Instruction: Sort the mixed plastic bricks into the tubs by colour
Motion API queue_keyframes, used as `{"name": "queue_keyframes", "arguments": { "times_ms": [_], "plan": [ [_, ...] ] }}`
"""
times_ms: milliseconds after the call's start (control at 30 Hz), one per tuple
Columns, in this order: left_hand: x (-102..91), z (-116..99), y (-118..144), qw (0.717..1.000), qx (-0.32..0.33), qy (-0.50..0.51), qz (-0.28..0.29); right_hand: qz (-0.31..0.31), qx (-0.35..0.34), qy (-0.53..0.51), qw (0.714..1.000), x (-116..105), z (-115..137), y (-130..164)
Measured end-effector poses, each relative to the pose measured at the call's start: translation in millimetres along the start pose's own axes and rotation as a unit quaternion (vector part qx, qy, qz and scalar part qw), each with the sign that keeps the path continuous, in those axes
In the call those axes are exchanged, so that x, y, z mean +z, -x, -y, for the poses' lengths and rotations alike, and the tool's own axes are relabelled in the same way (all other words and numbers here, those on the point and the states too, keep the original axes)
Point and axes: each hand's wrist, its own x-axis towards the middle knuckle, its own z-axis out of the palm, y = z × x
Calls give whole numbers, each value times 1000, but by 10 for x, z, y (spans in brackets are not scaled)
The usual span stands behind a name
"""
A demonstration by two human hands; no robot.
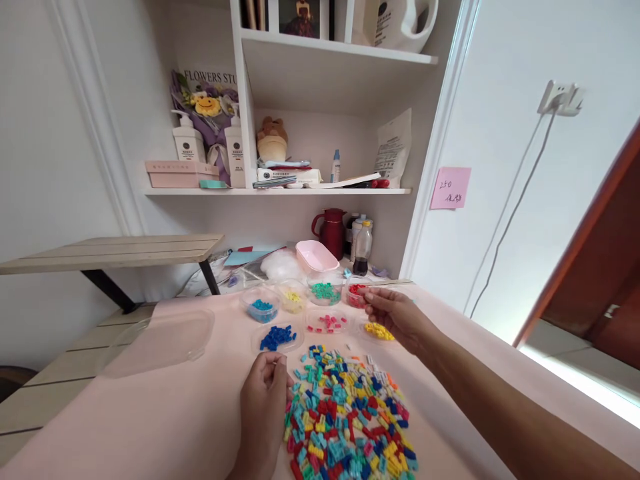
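Sorting small bricks by colour on a pink-covered desk [165, 407].

Seen from above: right hand [395, 315] stretched forward, fingers pinched together over the red-brick tub [356, 295], whether on a piece impossible to tell; left hand [264, 393] curled, fingertips pressed together at the near-left edge of the mixed brick pile [347, 417]. Tubs ranged in rows beyond the pile, nearer the right hand; dark-blue tub [277, 337] just ahead of the left.

The brick pile [347, 417] runs off the bottom edge.
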Motion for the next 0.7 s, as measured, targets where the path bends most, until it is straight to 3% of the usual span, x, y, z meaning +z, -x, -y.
{"name": "queue_keyframes", "arguments": {
  "times_ms": [100,300,467,700],
  "plan": [
    [1,-37,13,1000,-4,-12,2,103,89,-121,983,150,-70,375],
    [8,-26,6,999,-10,-32,24,159,194,-184,950,235,-219,695],
    [22,-64,12,996,-11,-64,53,182,182,-188,948,168,-163,745],
    [28,-108,38,994,-12,-76,73,169,121,-128,970,60,-81,758]
  ]
}}
